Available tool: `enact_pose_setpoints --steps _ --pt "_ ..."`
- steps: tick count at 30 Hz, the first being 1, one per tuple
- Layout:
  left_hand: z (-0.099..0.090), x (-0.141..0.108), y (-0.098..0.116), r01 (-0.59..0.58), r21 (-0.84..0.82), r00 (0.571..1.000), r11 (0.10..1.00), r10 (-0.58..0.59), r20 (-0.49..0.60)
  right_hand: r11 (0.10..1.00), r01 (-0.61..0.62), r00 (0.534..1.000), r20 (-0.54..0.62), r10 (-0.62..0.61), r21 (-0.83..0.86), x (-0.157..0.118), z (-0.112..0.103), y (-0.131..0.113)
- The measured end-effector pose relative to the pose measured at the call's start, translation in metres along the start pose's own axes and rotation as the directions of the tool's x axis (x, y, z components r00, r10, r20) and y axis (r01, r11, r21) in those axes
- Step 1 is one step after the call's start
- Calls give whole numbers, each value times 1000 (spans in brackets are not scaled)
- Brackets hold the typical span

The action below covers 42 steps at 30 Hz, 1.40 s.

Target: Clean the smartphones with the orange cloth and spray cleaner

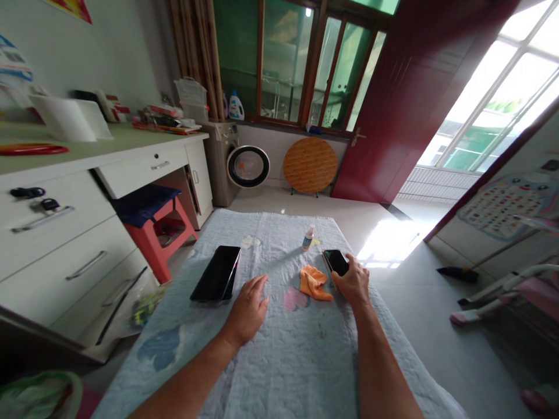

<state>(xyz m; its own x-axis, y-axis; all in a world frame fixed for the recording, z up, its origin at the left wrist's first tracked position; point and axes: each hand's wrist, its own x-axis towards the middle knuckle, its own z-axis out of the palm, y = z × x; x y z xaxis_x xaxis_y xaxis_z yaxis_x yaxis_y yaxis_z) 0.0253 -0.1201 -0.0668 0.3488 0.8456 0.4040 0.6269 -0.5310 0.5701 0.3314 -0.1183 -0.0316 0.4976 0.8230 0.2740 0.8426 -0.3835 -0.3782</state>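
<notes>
My right hand [353,279] grips a black-screened smartphone [336,262] by its sides, at the right edge of the cloth-covered table [279,355]. Just left of that phone lies a crumpled orange cloth [313,283]. A small spray bottle [308,238] with a white top stands upright behind the cloth. My left hand [250,305] rests on the table cover with its fingers stretched out, holding nothing. Beyond it to the left is a black tablet [217,273], lying screen up and apart from the hand.
On the left stand a white drawer desk [78,233] and a red stool [163,238] with a dark top. A washing machine [218,166] with its round door open is at the back, near a round wooden tabletop [310,165]. A pink-and-white chair [519,297] is at the right.
</notes>
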Motion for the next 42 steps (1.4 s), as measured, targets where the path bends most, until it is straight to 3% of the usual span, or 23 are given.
enact_pose_setpoints --steps 23,32,42 --pt "-2 0 4 -18 -22 1000 1000 18 4 984 -107 991 67 118 -145 -15 -10 -22" --pt "-7 1 7 -20 -14 999 1000 20 28 977 -143 989 5 145 -159 -15 -2 -23" --pt "-10 1 12 -49 -11 999 999 49 16 975 -157 986 27 163 -158 -16 -3 -25"
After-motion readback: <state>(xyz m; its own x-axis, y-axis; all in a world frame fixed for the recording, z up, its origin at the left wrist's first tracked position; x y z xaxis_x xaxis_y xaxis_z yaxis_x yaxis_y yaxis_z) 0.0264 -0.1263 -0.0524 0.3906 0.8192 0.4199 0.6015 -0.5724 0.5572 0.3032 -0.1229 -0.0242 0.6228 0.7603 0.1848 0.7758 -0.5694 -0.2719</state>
